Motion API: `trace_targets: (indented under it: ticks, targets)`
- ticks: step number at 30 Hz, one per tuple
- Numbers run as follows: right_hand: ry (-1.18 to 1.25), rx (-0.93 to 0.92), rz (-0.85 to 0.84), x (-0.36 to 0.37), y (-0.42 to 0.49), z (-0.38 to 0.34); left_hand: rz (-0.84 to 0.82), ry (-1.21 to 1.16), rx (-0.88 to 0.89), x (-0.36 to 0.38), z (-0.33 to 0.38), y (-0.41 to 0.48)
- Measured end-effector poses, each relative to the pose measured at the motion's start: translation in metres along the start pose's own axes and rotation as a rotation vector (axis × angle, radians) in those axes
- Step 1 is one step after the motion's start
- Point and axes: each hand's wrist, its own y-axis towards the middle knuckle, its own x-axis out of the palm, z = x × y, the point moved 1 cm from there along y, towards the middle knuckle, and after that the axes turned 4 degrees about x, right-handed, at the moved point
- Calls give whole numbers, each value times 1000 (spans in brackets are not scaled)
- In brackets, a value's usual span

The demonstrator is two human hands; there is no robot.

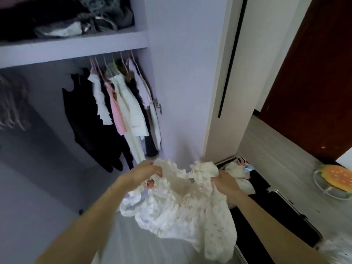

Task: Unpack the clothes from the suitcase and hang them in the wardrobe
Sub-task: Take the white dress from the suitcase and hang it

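A white lacy garment (182,206) with a faint floral print hangs between both hands in front of me. My left hand (144,171) grips its upper left edge. Its upper right edge is bunched in my right hand (226,181). The open black suitcase (276,212) lies on the floor to the right, with light clothes (238,169) still in its far end. The wardrobe (76,52) stands open on the left, where several garments (118,105) in black, white and pink hang on hangers from the rail.
A shelf above the rail holds folded dark clothes (66,18). The wardrobe's open door (224,73) stands behind the suitcase, with a dark red door (314,82) further right. A burger-shaped cushion (337,177) sits on a wire rack at the right edge.
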Motion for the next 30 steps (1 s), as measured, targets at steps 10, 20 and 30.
trace_targets:
  ticks: [10, 20, 30]
  targets:
    - [40, -493, -120, 61, -36, -82, 83, 118, 84, -10, 42, -17]
    - [-52, -512, -218, 58, -18, -131, 155, 212, 50, -42, 41, -21]
    - [575, -327, -259, 56, -9, -153, 129, 635, -186, -81, 15, -28]
